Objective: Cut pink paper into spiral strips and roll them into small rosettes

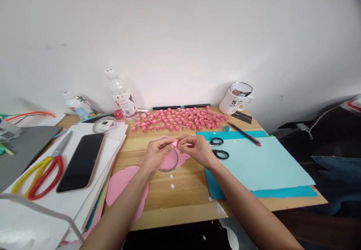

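Between the fingertips of my left hand (pixel 156 152) and my right hand (pixel 196 149) is a small piece of pink paper (pixel 174 144), pinched from both sides. Its exact shape is mostly covered by the fingers. Under the hands lie a pink paper circle (pixel 167 161) and a round, thin-rimmed ring or roll (pixel 177 163), partly hidden. Beyond them spreads a crowd of small rolled pink paper flowers (pixel 180 120). More pink paper circles (pixel 124 184) lie beside my left forearm. Black-handled scissors (pixel 220 154) rest just right of my right hand.
Teal and pale blue sheets (pixel 262 163) cover the right side, with a pencil (pixel 244 133) and a white mug (pixel 235 99) behind. A bottle (pixel 121 95) stands back left. Left, a phone (pixel 81 162) and red-yellow scissors (pixel 46 174) lie on stacked paper. Small white scraps (pixel 172 186) dot the wood.
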A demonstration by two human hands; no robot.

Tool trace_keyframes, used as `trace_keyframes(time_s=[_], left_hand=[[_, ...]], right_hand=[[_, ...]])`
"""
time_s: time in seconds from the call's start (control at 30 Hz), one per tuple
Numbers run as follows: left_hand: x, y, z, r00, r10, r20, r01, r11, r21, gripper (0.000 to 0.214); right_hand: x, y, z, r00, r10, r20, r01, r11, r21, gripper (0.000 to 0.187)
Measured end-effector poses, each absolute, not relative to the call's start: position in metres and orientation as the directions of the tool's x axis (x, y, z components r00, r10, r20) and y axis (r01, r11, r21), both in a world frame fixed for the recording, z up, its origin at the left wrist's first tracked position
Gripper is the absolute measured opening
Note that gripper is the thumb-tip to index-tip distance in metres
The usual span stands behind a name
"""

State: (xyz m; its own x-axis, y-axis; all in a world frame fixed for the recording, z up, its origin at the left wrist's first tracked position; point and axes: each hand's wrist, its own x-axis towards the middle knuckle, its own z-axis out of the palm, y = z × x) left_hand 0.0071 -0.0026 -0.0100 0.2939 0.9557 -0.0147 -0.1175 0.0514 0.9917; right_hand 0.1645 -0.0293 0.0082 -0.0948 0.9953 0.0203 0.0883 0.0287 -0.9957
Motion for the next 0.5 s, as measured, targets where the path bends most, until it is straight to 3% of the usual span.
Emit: trace_keyframes(time_s=[0.5], left_hand=[[0.0074,-0.0031,-0.0081,0.305,0.952,-0.025,-0.131,0.067,0.989,0.015]], right_hand=[[0.1637,-0.029,0.009,-0.084,0.996,0.016,0.087,0.024,-0.996,0.013]])
